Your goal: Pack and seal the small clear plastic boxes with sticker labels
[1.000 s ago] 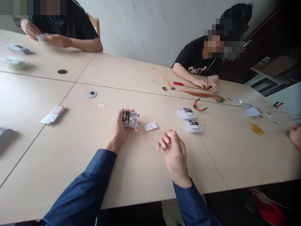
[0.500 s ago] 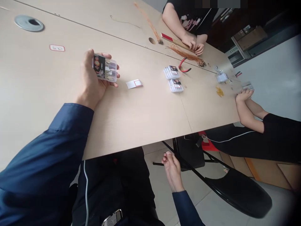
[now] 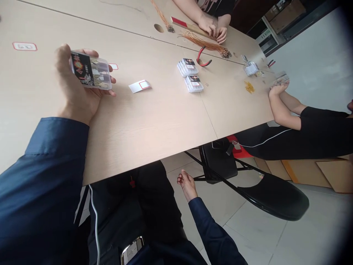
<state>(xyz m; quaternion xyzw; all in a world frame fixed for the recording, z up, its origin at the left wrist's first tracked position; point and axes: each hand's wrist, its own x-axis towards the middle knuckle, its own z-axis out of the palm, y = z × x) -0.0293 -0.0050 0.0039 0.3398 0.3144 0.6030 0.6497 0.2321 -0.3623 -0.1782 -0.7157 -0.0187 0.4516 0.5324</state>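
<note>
My left hand [image 3: 77,90] holds a clear plastic compartment box [image 3: 91,70] above the tabletop, with a printed card showing at one end of the box. My right hand [image 3: 187,184] hangs low, below the table edge beside my dark trousers, and holds nothing. Its fingers are loosely curled and slightly apart. A small white label with a red square [image 3: 140,86] lies on the table just past my left fingers.
Two stacks of packaged cards [image 3: 187,67] and red-handled pliers [image 3: 203,58] lie on the table [image 3: 154,114], near a copper wire bundle [image 3: 205,44]. Hands of one person [image 3: 211,27] work beyond them; another person's hands [image 3: 278,87] hold something at right. A black folding chair [image 3: 275,195] stands below.
The view has swung further right and down. My left hand with the box now appears further left in the picture. My right hand has dropped lower beneath the table edge.
</note>
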